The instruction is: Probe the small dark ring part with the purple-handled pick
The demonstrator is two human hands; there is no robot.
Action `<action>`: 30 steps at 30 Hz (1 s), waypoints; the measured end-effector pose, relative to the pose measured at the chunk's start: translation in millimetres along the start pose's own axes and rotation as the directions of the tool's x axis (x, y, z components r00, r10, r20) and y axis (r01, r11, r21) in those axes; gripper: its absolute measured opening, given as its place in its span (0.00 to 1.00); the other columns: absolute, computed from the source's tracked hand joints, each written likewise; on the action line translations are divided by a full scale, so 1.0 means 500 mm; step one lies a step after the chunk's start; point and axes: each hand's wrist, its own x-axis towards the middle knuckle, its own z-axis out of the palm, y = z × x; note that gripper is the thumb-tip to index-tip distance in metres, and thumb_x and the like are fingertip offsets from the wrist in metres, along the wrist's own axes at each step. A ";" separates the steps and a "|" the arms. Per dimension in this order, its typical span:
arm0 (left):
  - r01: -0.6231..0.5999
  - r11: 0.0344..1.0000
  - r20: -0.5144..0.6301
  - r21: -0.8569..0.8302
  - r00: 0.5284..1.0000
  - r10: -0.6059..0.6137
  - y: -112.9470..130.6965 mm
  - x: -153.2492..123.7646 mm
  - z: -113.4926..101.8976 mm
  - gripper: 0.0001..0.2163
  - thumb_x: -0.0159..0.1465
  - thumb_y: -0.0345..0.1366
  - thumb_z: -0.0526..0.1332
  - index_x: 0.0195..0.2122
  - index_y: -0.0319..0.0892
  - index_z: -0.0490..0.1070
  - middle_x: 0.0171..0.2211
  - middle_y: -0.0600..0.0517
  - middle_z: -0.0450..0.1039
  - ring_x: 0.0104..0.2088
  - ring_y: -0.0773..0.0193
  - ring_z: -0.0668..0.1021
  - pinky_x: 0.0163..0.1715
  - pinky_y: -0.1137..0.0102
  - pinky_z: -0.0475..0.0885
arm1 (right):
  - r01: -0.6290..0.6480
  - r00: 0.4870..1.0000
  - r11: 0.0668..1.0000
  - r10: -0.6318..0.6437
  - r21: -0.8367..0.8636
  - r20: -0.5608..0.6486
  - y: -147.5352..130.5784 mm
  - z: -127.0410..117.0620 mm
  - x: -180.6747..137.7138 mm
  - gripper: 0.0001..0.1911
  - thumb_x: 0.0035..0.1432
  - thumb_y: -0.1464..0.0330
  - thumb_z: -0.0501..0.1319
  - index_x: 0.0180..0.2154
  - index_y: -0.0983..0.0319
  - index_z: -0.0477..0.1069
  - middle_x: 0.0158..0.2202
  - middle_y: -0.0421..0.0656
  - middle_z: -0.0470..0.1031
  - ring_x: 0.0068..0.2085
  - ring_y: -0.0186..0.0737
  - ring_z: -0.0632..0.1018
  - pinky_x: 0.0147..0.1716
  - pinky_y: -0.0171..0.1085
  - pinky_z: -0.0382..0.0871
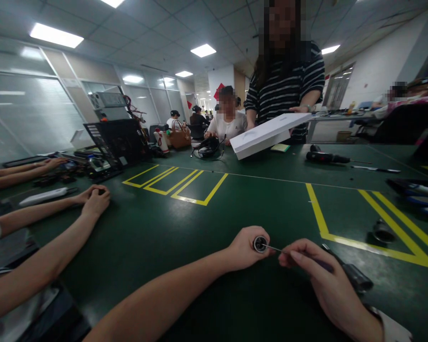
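Observation:
My left hand [248, 249] is closed around a round cylindrical part [259, 244] with a metal rim, its end facing up toward me. My right hand [321, 275] grips a thin screwdriver [273, 248] whose shaft reaches into that end. Just what the tip touches inside is too small to make out. Partly hidden behind my right hand lies a dark cylindrical piece [358, 278]. Farther right, a short dark metal ring-shaped part [383, 232] sits within yellow tape lines.
Across the green table [157, 256], a standing person holds a white box [267, 135]. A power screwdriver [328, 156] and a pen [376, 169] lie at the far right. To the left, another person's hands [96, 199] rest near a black equipment case [121, 145].

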 end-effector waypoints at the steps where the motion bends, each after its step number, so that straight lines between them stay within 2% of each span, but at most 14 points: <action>1: -0.004 1.000 -0.015 -0.010 1.000 0.004 -0.002 0.000 0.001 0.07 0.53 0.31 0.64 0.25 0.38 0.65 0.25 0.56 0.64 0.27 0.70 0.67 0.30 0.74 0.63 | 0.004 1.000 1.000 -0.004 -0.019 0.009 0.002 -0.001 -0.001 0.10 0.57 0.60 0.59 0.32 0.59 0.74 0.32 0.42 0.76 0.37 0.43 0.75 0.40 0.42 0.66; 6: -0.020 0.999 -0.036 -0.043 0.999 0.019 -0.009 -0.001 0.003 0.07 0.53 0.32 0.65 0.25 0.38 0.65 0.25 0.56 0.64 0.26 0.70 0.67 0.29 0.74 0.63 | 0.019 0.999 0.997 -0.016 -0.079 0.035 0.002 0.001 0.002 0.10 0.57 0.60 0.60 0.34 0.58 0.74 0.35 0.42 0.76 0.41 0.45 0.75 0.42 0.42 0.65; 12: -0.036 0.996 -0.029 -0.083 0.999 0.034 -0.010 -0.002 0.003 0.07 0.52 0.31 0.65 0.25 0.38 0.65 0.25 0.56 0.63 0.26 0.71 0.66 0.28 0.75 0.63 | -0.068 0.997 0.995 0.066 0.071 0.031 -0.021 0.012 0.006 0.10 0.55 0.60 0.61 0.31 0.59 0.75 0.34 0.43 0.77 0.40 0.45 0.75 0.41 0.44 0.66; 16: -0.009 0.997 -0.010 -0.077 1.000 0.009 -0.012 -0.002 0.005 0.08 0.52 0.34 0.65 0.26 0.38 0.66 0.25 0.55 0.63 0.26 0.71 0.67 0.27 0.75 0.63 | -0.067 0.998 0.990 0.065 0.128 0.022 -0.018 0.009 0.007 0.10 0.55 0.61 0.61 0.30 0.59 0.75 0.32 0.43 0.77 0.38 0.45 0.75 0.41 0.43 0.66; 20: -0.026 1.000 -0.017 -0.013 1.000 0.026 -0.013 -0.001 0.006 0.08 0.53 0.35 0.64 0.26 0.38 0.66 0.25 0.55 0.64 0.26 0.70 0.67 0.29 0.74 0.63 | -0.002 1.000 1.000 0.002 -0.001 0.013 -0.002 0.002 0.003 0.09 0.56 0.61 0.61 0.32 0.59 0.75 0.33 0.42 0.77 0.40 0.44 0.75 0.43 0.42 0.64; 23: -0.045 0.998 0.009 0.046 0.999 0.045 -0.011 -0.002 0.004 0.06 0.54 0.32 0.63 0.26 0.38 0.66 0.25 0.55 0.65 0.27 0.70 0.68 0.29 0.74 0.63 | -0.007 1.000 0.998 0.008 -0.055 0.029 -0.002 0.001 0.004 0.09 0.56 0.61 0.61 0.32 0.59 0.75 0.34 0.42 0.77 0.40 0.44 0.75 0.43 0.42 0.64; 27: -0.076 0.995 0.057 0.059 0.996 0.073 -0.005 -0.002 0.000 0.07 0.55 0.33 0.64 0.26 0.38 0.66 0.25 0.55 0.64 0.27 0.70 0.68 0.29 0.74 0.62 | -0.064 0.998 0.996 0.064 0.056 0.006 -0.015 0.004 0.010 0.09 0.54 0.62 0.61 0.28 0.60 0.75 0.30 0.42 0.76 0.36 0.43 0.75 0.39 0.41 0.65; 30: -0.040 0.998 0.053 0.050 0.998 0.038 -0.002 -0.001 0.000 0.08 0.54 0.34 0.65 0.27 0.38 0.66 0.25 0.55 0.64 0.27 0.70 0.68 0.28 0.75 0.63 | -0.083 0.996 0.988 0.084 0.129 -0.009 -0.021 0.006 0.012 0.09 0.52 0.63 0.62 0.27 0.61 0.75 0.29 0.42 0.77 0.35 0.43 0.75 0.38 0.41 0.66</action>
